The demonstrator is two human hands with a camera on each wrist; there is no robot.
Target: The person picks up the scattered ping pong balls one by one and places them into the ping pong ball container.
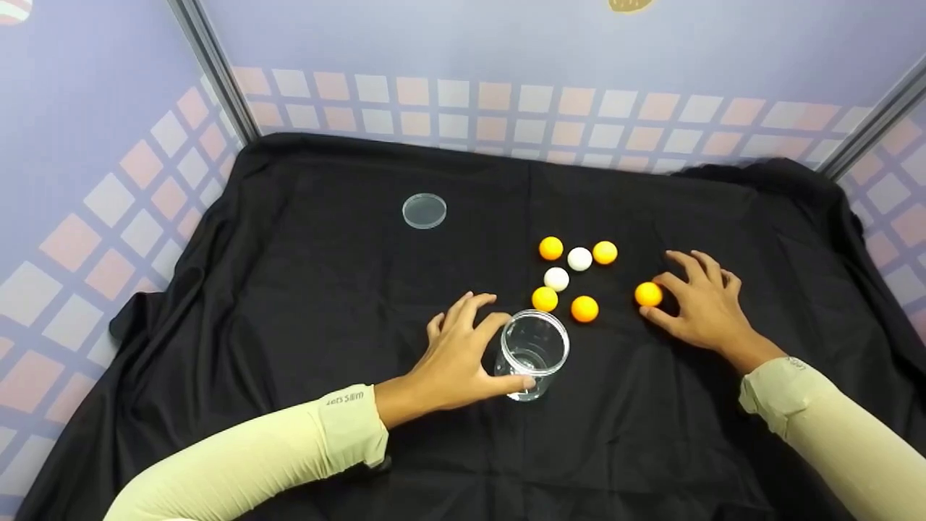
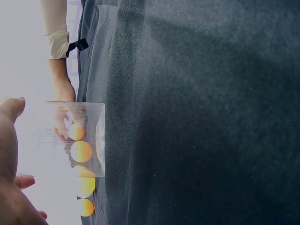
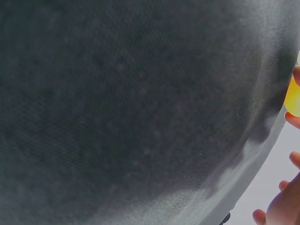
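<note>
A clear, empty plastic jar (image 1: 535, 354) stands upright on the black cloth, its open mouth facing up. My left hand (image 1: 456, 362) holds it from the left, thumb across the near side and index finger at the rim; the other fingers spread away behind it. To the right, my right hand (image 1: 702, 300) pinches an orange ping-pong ball (image 1: 648, 294) between thumb and index finger. The right wrist view shows this ball (image 3: 293, 101) at its right edge, between two fingertips. Beyond the jar lie several orange ping-pong balls (image 1: 584, 309) and two white ones (image 1: 579, 259).
A clear round lid (image 1: 425, 210) lies flat on the cloth, far left of the balls. Black cloth (image 1: 325, 289) covers the table, with folds along its edges. Panels (image 1: 434, 43) with a tile pattern stand behind and at both sides.
</note>
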